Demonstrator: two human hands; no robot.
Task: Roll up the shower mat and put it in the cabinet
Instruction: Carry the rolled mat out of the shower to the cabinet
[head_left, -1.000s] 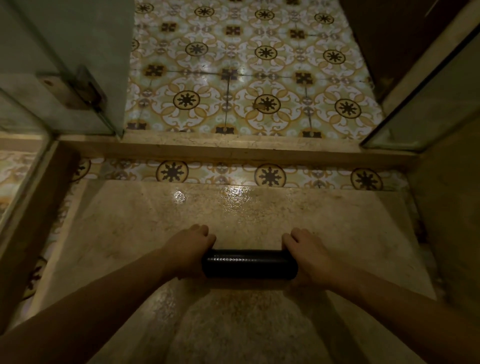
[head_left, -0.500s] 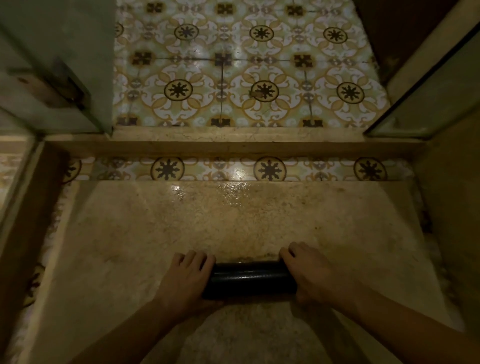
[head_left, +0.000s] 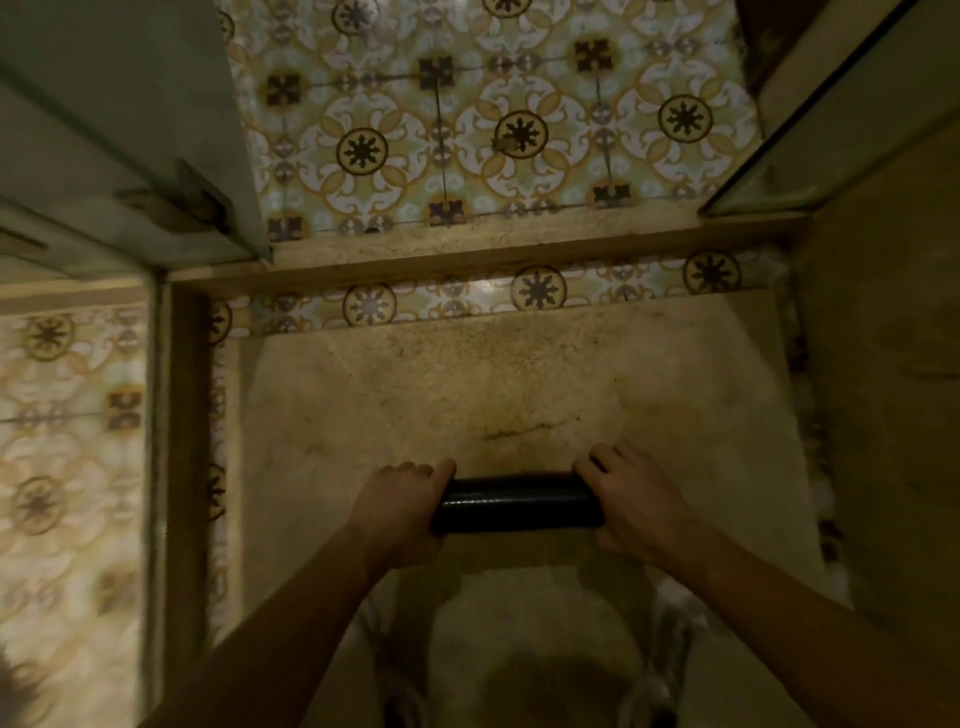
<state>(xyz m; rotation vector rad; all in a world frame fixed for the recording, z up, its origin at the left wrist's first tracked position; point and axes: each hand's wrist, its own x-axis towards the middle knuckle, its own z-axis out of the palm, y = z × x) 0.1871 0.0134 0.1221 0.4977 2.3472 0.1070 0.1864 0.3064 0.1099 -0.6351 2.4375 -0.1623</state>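
fingers of the left hand (head_left: 402, 512) and right hand (head_left: 636, 506) are clenched over the two ends of the shower mat (head_left: 517, 503), a tight dark roll held low over the shower floor (head_left: 509, 384). rolling is judged done. no cabinet is seen, so stowing is left.

Both forearms bare, no sleeves, watch or rings visible. Left hand (head_left: 400, 512), right hand (head_left: 636, 506). Pale blurred shoes (head_left: 670, 654) at bottom edge.
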